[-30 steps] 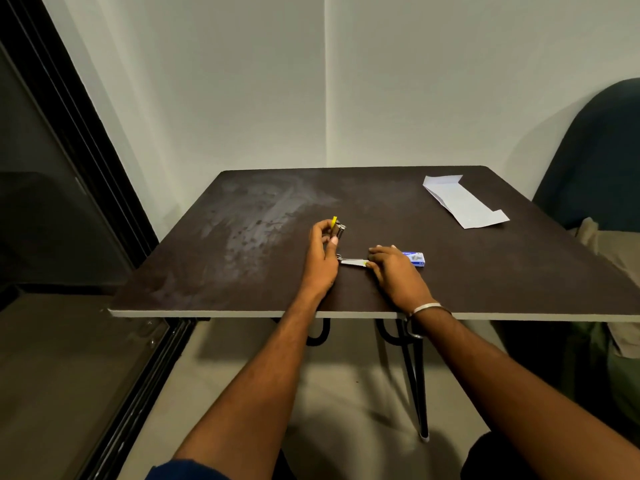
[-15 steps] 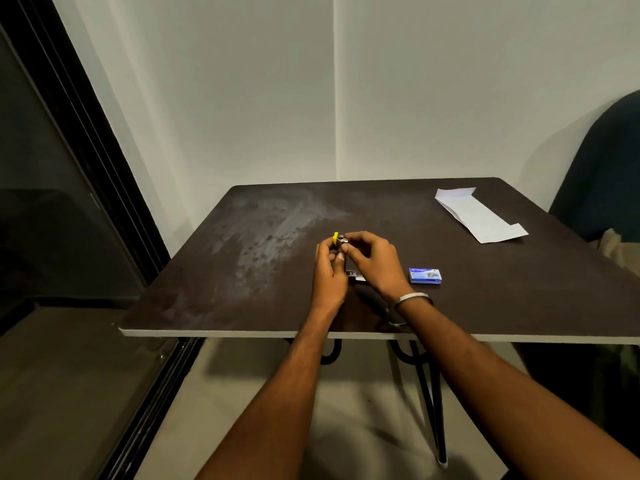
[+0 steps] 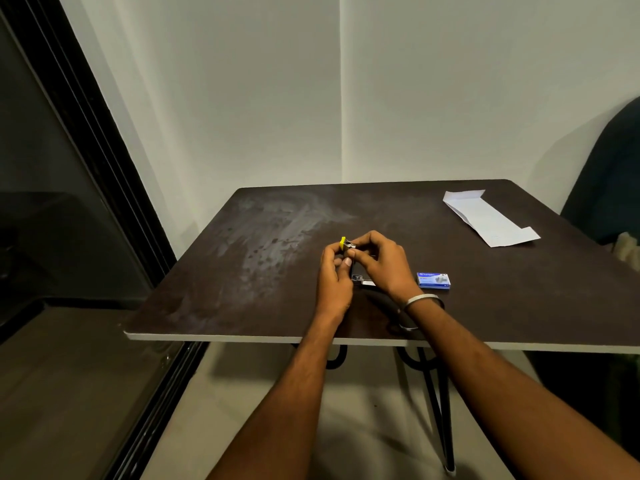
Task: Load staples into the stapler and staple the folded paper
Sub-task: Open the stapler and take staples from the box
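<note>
A small stapler (image 3: 347, 244) with a yellow end stands upright near the middle of the dark table (image 3: 242, 271), its metal base (image 3: 358, 278) showing below. My left hand (image 3: 334, 275) grips it from the left. My right hand (image 3: 381, 263) pinches at its top from the right; whether staples are between those fingers is hidden. A small blue staple box (image 3: 434, 280) lies just right of my right wrist. The folded white paper (image 3: 488, 218) lies at the far right of the table.
A dark window frame (image 3: 86, 133) runs along the left. A dark chair back (image 3: 609, 174) stands at the right edge. The table's front edge (image 3: 242, 338) is close to my forearms, with black metal legs (image 3: 438, 403) beneath.
My right hand left the spot by the staple box and came up to the top of the stapler. My left hand kept holding the stapler upright.
</note>
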